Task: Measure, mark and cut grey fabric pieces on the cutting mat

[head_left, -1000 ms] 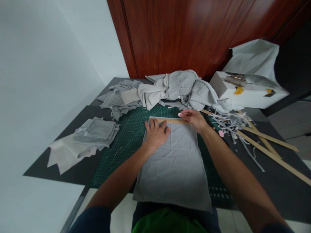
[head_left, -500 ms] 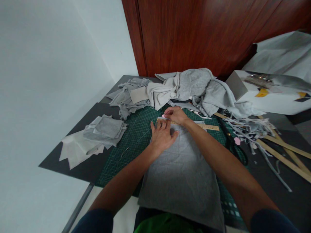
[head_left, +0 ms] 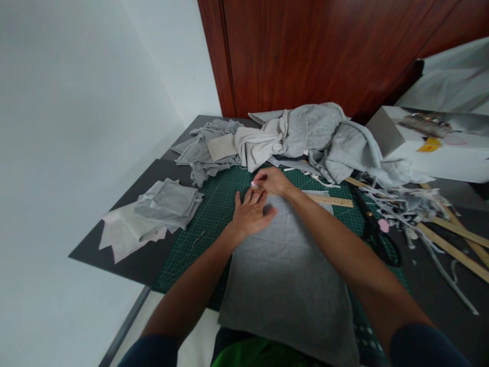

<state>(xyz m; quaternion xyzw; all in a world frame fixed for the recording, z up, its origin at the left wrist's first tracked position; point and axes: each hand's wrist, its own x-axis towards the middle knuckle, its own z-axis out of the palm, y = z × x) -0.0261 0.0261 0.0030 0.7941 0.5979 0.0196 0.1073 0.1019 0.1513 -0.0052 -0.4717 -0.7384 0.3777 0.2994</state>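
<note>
A flat rectangular piece of grey knit fabric (head_left: 282, 265) lies spread on the dark green gridded cutting mat (head_left: 214, 214), its near end hanging over the table edge toward the person. Across its far end lies a long wooden ruler (head_left: 330, 200), running left to right and partly hidden under the hands.

The person's left hand (head_left: 250, 214) rests palm down on the far left part of the fabric, fingers spread flat and pressing on the ruler's left end. The right hand (head_left: 271, 181) crosses over just beyond it, its fingers pinched narrowly on a small pink piece of tailor's chalk (head_left: 253, 183) whose tip shows at the far left corner of the fabric; the two hands are touching or nearly so.

Left of the mat, on the dark grey table (head_left: 133, 265), sits a stack of folded grey fabric squares (head_left: 170, 204) on top of paler cloth pieces. Beyond the mat a heap of crumpled grey and off-white garments (head_left: 301, 137) stretches across the table. To the right lie black-handled scissors (head_left: 376, 237), a tangle of grey fabric strips (head_left: 405, 206) and long wooden slats (head_left: 454, 239). A white box (head_left: 431, 153) stands at the far right, in front of a reddish-brown wooden wall (head_left: 324, 51).
</note>
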